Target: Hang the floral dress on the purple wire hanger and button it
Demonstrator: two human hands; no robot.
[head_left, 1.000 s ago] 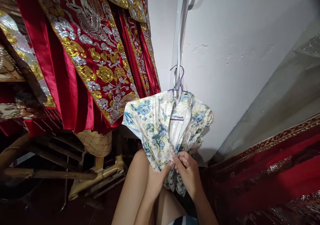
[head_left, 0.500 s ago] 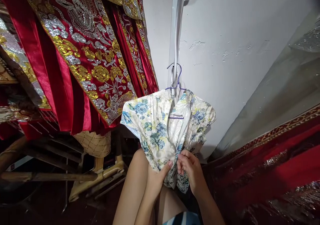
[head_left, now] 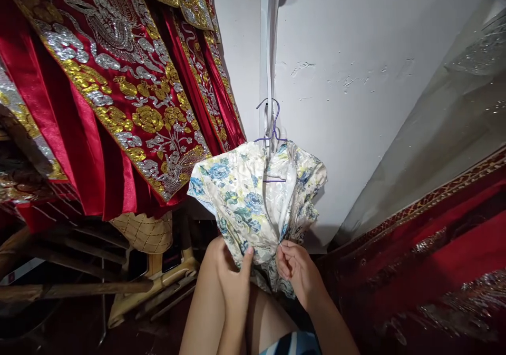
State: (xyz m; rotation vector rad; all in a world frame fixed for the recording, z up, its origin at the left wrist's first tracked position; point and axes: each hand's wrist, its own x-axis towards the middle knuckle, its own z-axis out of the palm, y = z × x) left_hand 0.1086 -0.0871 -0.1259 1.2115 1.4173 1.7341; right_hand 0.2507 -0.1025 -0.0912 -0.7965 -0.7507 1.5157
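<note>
A cream short-sleeved blouse point(head_left: 245, 207) with blue and green flowers hangs on a purple wire hanger point(head_left: 275, 126), its front parted at the neck. The lower part of the blouse rests at my knees. My left hand point(head_left: 236, 284) grips its lower left side, thumb on top and fingers hidden behind the cloth. At the bottom of the neck opening, my right hand point(head_left: 298, 270) pinches the edge of the cloth between thumb and fingers. Whether a fastener sits in that pinch is too small to tell.
A red costume point(head_left: 150, 107) with gold and silver sequins hangs on the left. Below it stands a bamboo chair point(head_left: 154, 286). A white wall point(head_left: 340, 44) is behind the blouse. Red cloth point(head_left: 454, 270) and clear plastic sheeting point(head_left: 427, 139) are on the right.
My left hand has slid left and slightly up along the blouse. My right hand still pinches the front edge, its fingers a little more closed. The whole view has shifted slightly.
</note>
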